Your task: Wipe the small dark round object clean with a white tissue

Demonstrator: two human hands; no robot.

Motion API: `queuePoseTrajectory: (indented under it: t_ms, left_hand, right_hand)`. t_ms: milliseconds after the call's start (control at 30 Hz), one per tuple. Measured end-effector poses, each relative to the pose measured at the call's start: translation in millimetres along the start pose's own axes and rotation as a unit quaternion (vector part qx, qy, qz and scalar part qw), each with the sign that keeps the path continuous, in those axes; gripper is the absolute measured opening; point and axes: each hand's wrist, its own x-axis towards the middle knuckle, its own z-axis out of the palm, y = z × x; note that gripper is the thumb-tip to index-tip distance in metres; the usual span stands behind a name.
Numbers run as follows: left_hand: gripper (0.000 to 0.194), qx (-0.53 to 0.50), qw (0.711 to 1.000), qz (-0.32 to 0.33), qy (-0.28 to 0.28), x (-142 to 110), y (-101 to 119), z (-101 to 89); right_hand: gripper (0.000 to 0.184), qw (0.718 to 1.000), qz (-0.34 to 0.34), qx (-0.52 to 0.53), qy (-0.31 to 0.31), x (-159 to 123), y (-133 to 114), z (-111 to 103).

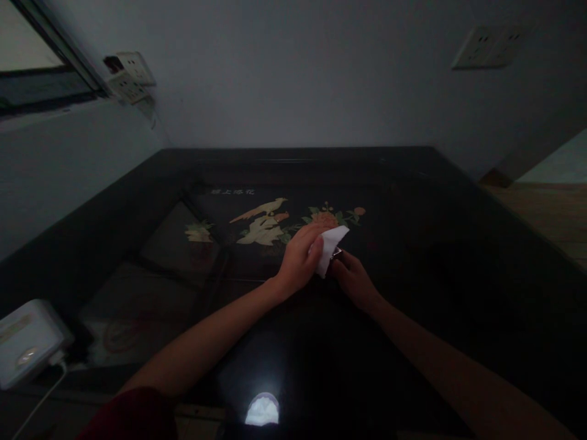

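Observation:
My left hand is closed around a white tissue, which sticks out past the thumb and fingertips. Close by on its right, my right hand grips a small dark object with a shiny metallic edge. The tissue lies against this object; its kind is hard to make out in the dim light, and much of it is hidden by the fingers and tissue. Both hands are above the middle of a glossy black table inlaid with a bird and flowers.
A white box-shaped device with a plugged-in white cable sits at the left edge. Wall sockets are at the upper left, and more sockets at the upper right. The table's far edge meets a pale wall.

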Motion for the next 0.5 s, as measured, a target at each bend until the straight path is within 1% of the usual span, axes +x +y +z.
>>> queuePoseTrajectory:
  t_ms: [67,133,233,300,367,400,500]
  left_hand:
    - [0.044,-0.051,0.996,-0.074,0.020,-1,-2,1.7]
    - [0.049,-0.100,0.984,-0.143,0.030,-2,-3,3.8]
    - [0.053,-0.186,0.954,-0.234,0.036,-1,-6,7.7]
    - [0.053,-0.234,0.930,-0.279,0.044,1,-8,10.4]
    - [0.051,-0.254,0.917,-0.302,0.051,3,-11,12.3]
    - [0.050,-0.252,0.917,-0.303,0.053,3,-11,12.7]
    - [0.048,-0.213,0.936,-0.273,0.054,2,-8,10.8]
  right_hand:
    - [0.049,1.000,0.004,0.025,-0.003,0,2,0]
    - [0.052,0.999,0.009,0.040,-0.009,0,4,0]
    - [0.054,0.997,0.016,0.077,-0.027,0,6,1]
    - [0.056,0.993,0.016,0.108,-0.036,0,7,2]
    - [0.058,0.992,0.013,0.121,-0.041,1,8,3]
    - [0.060,0.992,0.013,0.120,-0.043,0,8,3]
    - [0.067,0.995,0.004,0.088,-0.055,0,8,2]
